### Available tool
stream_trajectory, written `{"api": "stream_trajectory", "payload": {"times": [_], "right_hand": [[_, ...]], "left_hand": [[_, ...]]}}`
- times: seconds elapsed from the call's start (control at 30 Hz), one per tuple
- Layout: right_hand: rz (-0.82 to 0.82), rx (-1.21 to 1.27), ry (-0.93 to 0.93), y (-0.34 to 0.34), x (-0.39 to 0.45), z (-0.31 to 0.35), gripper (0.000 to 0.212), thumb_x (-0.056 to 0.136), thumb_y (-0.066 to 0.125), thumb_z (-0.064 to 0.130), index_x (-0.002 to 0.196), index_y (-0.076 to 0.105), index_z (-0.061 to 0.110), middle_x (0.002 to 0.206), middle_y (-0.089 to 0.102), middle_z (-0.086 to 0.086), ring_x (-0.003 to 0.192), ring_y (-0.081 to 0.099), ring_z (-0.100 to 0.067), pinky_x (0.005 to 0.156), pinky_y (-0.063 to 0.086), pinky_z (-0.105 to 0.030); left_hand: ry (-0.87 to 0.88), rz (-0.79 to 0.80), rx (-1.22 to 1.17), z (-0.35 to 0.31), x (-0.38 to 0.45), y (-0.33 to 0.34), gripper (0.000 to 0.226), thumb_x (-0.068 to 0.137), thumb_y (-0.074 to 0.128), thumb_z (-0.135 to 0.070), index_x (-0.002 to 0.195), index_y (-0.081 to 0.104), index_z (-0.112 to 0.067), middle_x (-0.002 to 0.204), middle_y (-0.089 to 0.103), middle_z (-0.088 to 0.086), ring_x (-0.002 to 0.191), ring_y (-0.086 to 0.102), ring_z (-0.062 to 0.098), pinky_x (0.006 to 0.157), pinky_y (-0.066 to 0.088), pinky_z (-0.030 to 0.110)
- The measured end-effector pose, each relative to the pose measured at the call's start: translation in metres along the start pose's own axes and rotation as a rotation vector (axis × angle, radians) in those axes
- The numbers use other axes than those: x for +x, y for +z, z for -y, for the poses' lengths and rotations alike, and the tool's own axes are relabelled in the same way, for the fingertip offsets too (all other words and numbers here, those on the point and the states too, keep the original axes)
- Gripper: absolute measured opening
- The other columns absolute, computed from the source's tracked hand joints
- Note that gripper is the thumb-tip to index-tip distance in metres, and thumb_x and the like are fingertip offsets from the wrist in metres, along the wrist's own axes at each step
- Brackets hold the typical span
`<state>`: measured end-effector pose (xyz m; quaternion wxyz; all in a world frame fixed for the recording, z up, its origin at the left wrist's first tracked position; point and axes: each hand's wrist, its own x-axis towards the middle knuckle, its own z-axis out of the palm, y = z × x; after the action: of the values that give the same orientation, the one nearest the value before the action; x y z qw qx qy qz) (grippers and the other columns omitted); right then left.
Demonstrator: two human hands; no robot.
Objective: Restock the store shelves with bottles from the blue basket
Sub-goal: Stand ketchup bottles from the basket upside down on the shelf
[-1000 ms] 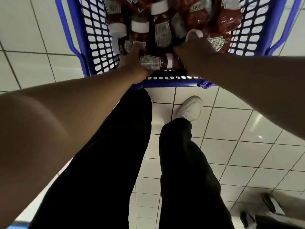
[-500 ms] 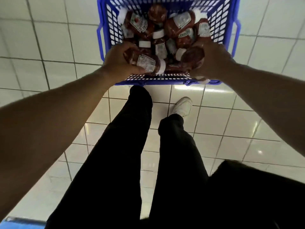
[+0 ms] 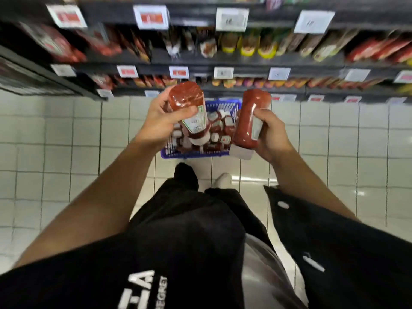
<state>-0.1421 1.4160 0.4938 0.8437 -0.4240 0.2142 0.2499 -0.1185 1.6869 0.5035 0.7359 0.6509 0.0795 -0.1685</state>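
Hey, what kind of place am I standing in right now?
Most likely a grocery store aisle. Dark shelves carry rows of packaged goods with price tags along their edges, and a blue basket of sauce bottles sits on the tiled floor.

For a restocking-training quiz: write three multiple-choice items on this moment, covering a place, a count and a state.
1. Where is the blue basket?
A. On the floor before the shelves
B. On a shelf
C. On the person's arm

2. How many bottles are held?
A. None
B. One
C. Two

3. How does the left bottle point?
A. Cap toward the shelves
B. Cap toward the person
C. Cap missing

Answers: 1 A, it sits on the white tiles. 2 C, the left hand and the right hand grip one each, the right bottle included. 3 B, its white cap is nearest the camera.
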Motion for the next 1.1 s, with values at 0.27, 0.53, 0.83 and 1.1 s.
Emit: {"api": "stream_trajectory", "payload": {"times": [0.27,0.53,0.83,1.1], "right_hand": [[0.34,0.189,-0.178,0.118,-0.056,0.115,0.079,0.044,0.1,0.033,0.105,0.058,0.006,0.089,0.067,-0.01,0.068,0.064,-0.019,0.06,0.056,-0.03],[0.175,-0.321,-0.636,0.206,-0.049,0.228,0.049,0.074,0.071,0.011,0.121,0.06,0.005,0.093,0.071,-0.01,0.077,0.066,-0.025,0.072,0.056,-0.04],[-0.174,-0.593,-1.182,0.324,-0.019,0.353,0.062,0.056,0.088,0.042,0.108,0.06,0.023,0.101,0.073,-0.007,0.088,0.067,-0.014,0.085,0.055,-0.031],[-0.406,-0.663,-1.208,0.371,0.038,0.411,0.07,0.049,0.091,0.056,0.102,0.054,0.028,0.094,0.067,0.005,0.071,0.066,0.005,0.059,0.05,-0.014]], "left_hand": [[0.238,0.068,-0.215,-0.161,-0.03,0.037,0.055,0.076,0.086,-0.035,0.121,0.06,-0.018,0.106,0.072,0.008,0.097,0.07,0.032,0.086,0.056,0.048],[0.528,0.068,-0.188,-0.309,0.009,0.022,0.053,0.084,0.08,-0.037,0.123,0.055,-0.011,0.102,0.069,0.022,0.084,0.071,0.039,0.071,0.058,0.046],[0.84,0.038,-0.109,-0.474,0.086,-0.028,0.04,0.081,0.076,-0.032,0.112,0.059,-0.015,0.106,0.068,0.026,0.081,0.07,0.038,0.071,0.059,0.042],[0.746,0.004,0.006,-0.523,0.152,-0.042,0.03,0.076,0.08,-0.043,0.091,0.078,-0.016,0.087,0.076,0.01,0.083,0.075,0.031,0.073,0.061,0.043]]}}
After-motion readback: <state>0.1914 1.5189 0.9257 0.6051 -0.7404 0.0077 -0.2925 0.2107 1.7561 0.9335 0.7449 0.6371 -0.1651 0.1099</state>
